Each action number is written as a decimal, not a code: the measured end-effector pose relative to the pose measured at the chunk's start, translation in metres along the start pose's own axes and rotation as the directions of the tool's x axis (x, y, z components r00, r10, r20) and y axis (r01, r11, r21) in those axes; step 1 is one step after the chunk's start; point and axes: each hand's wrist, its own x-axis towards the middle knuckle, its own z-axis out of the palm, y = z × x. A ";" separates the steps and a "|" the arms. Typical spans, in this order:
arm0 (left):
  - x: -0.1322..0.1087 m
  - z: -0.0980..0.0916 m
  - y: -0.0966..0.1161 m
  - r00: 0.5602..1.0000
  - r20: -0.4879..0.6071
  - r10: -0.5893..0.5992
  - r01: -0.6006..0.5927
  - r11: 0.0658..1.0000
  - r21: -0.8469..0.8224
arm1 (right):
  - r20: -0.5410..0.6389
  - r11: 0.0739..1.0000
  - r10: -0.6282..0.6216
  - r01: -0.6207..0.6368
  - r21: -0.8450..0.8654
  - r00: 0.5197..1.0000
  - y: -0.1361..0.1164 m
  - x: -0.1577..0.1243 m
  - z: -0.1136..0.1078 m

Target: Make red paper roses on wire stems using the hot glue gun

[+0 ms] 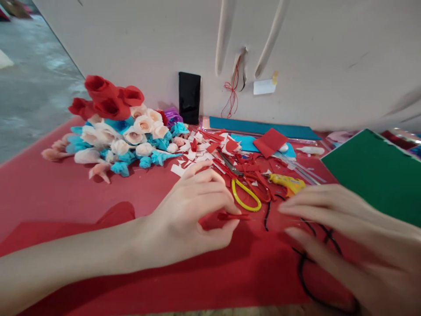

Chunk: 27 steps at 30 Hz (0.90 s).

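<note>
My left hand point(194, 206) rests on the red table cover point(49, 188), its thumb and fingers pinched on a small folded red paper piece point(232, 216). My right hand point(348, 237) hovers low to the right, blurred by motion, fingers stretched toward that piece with nothing visible in them. A black cord point(307, 281) lies under the right hand. Yellow-handled scissors point(245, 193) lie just beyond the left fingertips, and a yellow glue gun point(287, 182) sits beside them.
A pile of red, white and blue paper flowers point(115, 127) stands at the back left. Red and white paper scraps point(210, 151) litter the middle. A green sheet point(378, 171) lies at the right, blue sheets point(263, 128) by the wall, a black phone point(189, 97) leaning there.
</note>
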 end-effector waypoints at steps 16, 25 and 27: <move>0.010 -0.027 -0.006 0.984 -0.010 0.181 -0.179 0.981 0.079 | 0.037 0.972 -0.063 0.053 0.228 0.997 0.007 0.017 -0.010; 0.011 -0.029 -0.014 0.991 -0.080 0.105 -0.109 0.993 -0.047 | -0.221 0.908 0.107 -0.005 0.419 0.969 0.017 0.015 -0.008; 0.011 -0.027 -0.018 0.993 -0.089 0.079 -0.085 0.994 -0.070 | -0.237 0.870 0.202 -0.062 0.490 0.950 0.019 0.015 -0.003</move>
